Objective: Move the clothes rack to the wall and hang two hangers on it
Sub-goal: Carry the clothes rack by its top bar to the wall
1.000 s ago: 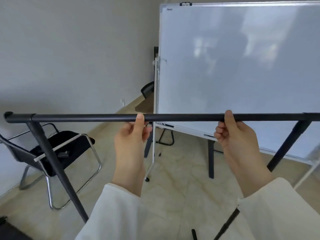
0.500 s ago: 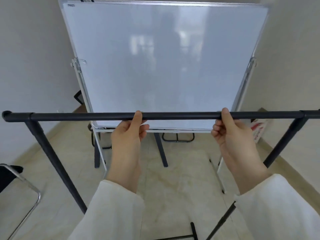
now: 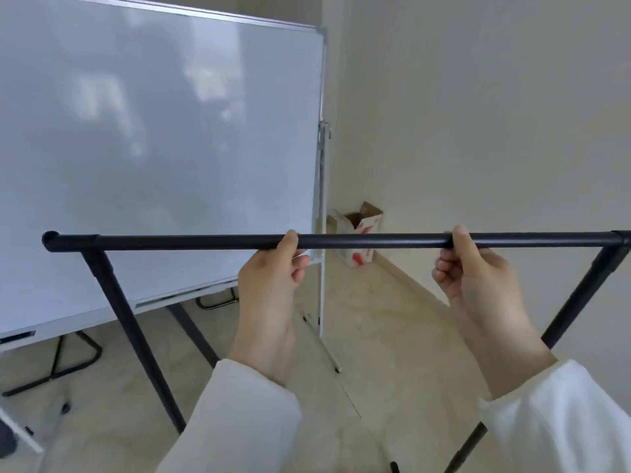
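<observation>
At chest height in the head view: clothes rack (image 3: 358,241), long axis lying left to right, gripped from beneath by left hand (image 3: 273,278) and right hand (image 3: 478,281), both closed round it. Bare wall (image 3: 495,114) ahead-right, nearer the right hand; hangers unseen.

Clothes rack (image 3: 368,241): black metal tube frame, top rail level, splayed legs angling down at both ends. It stands upright in front of the whiteboard (image 3: 153,148), its rail crossing the board's lower right corner.
</observation>
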`<state>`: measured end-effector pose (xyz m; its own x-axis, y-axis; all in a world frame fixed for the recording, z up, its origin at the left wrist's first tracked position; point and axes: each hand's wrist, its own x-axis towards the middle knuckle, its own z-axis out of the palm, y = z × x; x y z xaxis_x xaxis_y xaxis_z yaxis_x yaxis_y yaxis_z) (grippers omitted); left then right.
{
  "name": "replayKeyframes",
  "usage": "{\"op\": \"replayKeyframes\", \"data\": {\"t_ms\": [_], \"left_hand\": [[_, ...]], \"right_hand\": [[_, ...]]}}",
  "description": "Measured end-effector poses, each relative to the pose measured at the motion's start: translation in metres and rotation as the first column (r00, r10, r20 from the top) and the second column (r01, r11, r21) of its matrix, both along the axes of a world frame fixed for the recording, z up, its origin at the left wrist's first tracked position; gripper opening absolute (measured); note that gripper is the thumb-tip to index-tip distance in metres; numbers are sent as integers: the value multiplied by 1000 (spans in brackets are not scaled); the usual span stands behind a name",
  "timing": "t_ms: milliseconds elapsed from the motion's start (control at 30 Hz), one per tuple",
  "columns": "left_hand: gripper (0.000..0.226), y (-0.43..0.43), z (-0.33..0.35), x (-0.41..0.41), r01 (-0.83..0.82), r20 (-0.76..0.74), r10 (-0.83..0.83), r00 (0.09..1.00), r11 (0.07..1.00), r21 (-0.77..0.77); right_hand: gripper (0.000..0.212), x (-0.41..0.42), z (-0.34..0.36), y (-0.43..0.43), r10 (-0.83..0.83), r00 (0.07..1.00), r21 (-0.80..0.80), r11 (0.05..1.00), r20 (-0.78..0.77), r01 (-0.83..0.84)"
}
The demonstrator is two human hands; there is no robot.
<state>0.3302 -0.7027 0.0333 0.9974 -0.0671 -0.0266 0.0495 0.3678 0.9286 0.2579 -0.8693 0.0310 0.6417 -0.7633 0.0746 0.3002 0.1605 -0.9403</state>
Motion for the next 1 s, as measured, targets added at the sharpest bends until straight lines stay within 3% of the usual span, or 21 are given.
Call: {"op": "replayKeyframes", "data": {"t_ms": [400, 733, 1000], "left_hand": [[19, -160, -3, 42, 395, 12, -395, 919, 917, -57], [24, -284, -5, 46, 549, -22, -550, 835, 835, -31], [13, -384, -1, 39, 605, -53, -606, 793, 795, -45]], "right_hand": [[23, -24, 11, -114, -389, 921, 11, 921, 24, 389], [27, -40, 3, -214, -517, 855, 30, 856, 31, 516], [27, -51, -1, -305, -554, 831, 74, 831, 40, 551]]}}
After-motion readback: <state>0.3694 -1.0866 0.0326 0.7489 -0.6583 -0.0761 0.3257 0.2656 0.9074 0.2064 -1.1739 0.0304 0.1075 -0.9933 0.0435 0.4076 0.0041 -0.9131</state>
